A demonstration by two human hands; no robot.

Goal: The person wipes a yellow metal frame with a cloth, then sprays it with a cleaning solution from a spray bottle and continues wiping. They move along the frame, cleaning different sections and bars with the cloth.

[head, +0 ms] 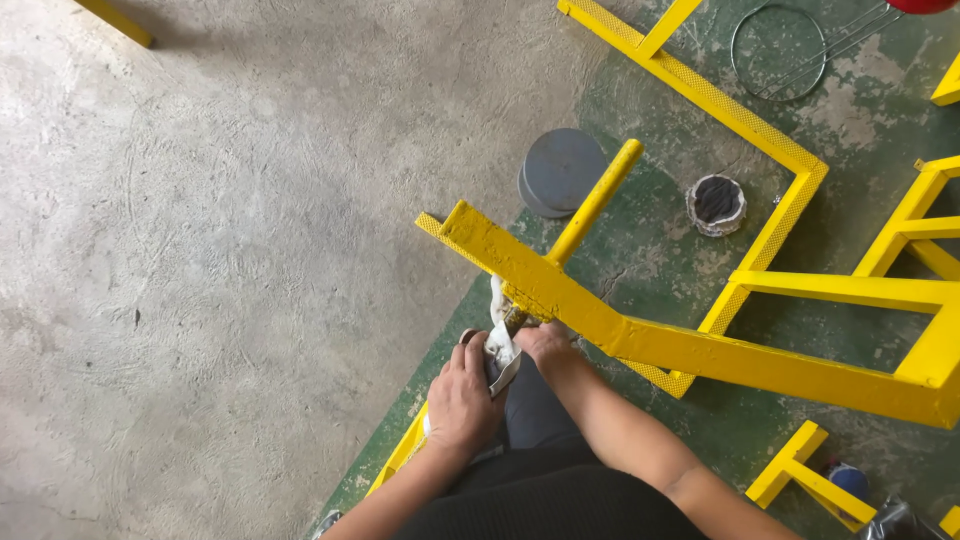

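The fingers of the left hand (462, 398) curl down over a crumpled white cloth (500, 345), pressing it against something small and round whose rim just shows at the fingertips; what that is cannot be told. The fingers of the right hand (545, 343) are closed together around the lower end of a brush-like handle, right where the cloth rises up to the underside of the yellow painted beam (560, 295). The bristles, if any, are hidden by the beam and the cloth.

The beam runs diagonally from upper left to lower right across the person's lap, its near end rough with thick paint. A yellow round bar (598, 203) crosses beneath it and points up toward a grey lid (560, 172) lying flat on the floor. Just right of the lid, well apart from both hands, stands a small round tin (716, 203); its inside looks dark and streaked, and its outside is smeared pale. How full it is cannot be told.

Behind it lies a yellow frame with mesh edging (745, 125), and farther off a wire ring (778, 50) lies on the green floor (650, 265). To the left the floor turns to bare grey concrete (200, 250).
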